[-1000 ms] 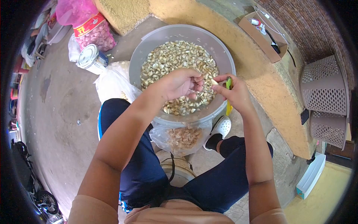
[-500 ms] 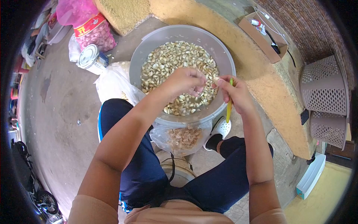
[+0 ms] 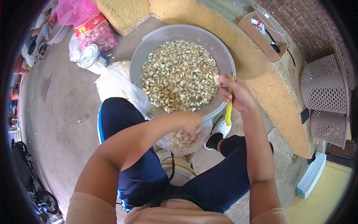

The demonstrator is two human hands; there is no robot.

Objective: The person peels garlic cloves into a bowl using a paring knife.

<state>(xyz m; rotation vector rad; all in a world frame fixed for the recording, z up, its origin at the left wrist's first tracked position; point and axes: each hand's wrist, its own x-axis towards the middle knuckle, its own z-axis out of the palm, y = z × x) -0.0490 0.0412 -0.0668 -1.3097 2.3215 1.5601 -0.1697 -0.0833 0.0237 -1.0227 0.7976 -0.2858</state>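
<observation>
A grey tub (image 3: 223, 46) holds many garlic cloves (image 3: 179, 71) in water. Over its right rim, my right hand (image 3: 235, 91) pinches a pale clove (image 3: 216, 79) between thumb and fingertip, and a yellow-green knife (image 3: 229, 112) lies in the same hand, pointing down. My left hand (image 3: 194, 122) hangs over the clear plastic bag of brown peelings (image 3: 181, 141), just below the tub. Its fingers point down and are bent; whatever they may hold is too small to make out.
On the left stand a metal can (image 3: 93, 59), a white bag (image 3: 119, 80) and a pink net sack (image 3: 97, 35). A yellow ledge (image 3: 257, 74) curves behind the tub, with a cardboard box (image 3: 263, 35) on it. Perforated baskets (image 3: 324, 87) are at right.
My left hand has moved from above the cloves down to the bag of peelings. The right hand stays near the right rim with the clove and knife, slightly farther from the tub's middle.
</observation>
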